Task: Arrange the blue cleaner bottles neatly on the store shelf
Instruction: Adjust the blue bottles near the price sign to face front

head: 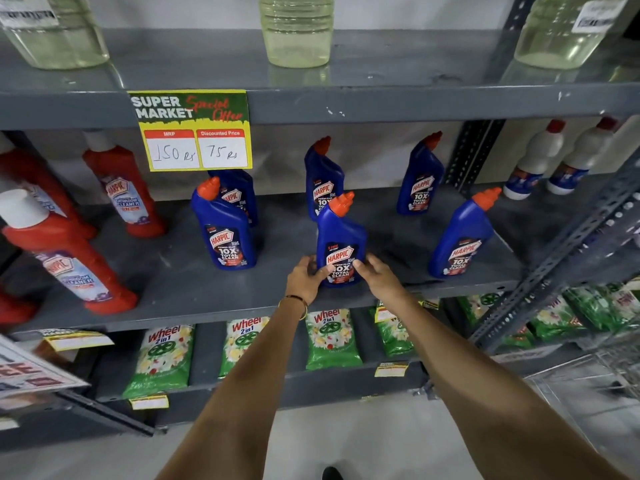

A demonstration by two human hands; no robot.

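Several blue Harpic cleaner bottles with orange caps stand upright on the grey middle shelf (pixel 166 285). The front middle bottle (pixel 341 233) is gripped at its base from both sides: my left hand (pixel 306 277) on its left, my right hand (pixel 375 275) on its right. Another blue bottle (pixel 223 226) stands front left, with one (pixel 242 192) partly hidden behind it. A bottle (pixel 323 171) stands behind the held one. At back right is a bottle (pixel 420 174), and at front right a bottle (pixel 462 233).
Red Harpic bathroom cleaner bottles (pixel 121 188) fill the shelf's left side, white bottles (pixel 540 157) the far right. A yellow price sign (pixel 194 129) hangs from the upper shelf edge, with clear bottles (pixel 298 29) above. Green Wheel packets (pixel 166 358) lie on the lower shelf.
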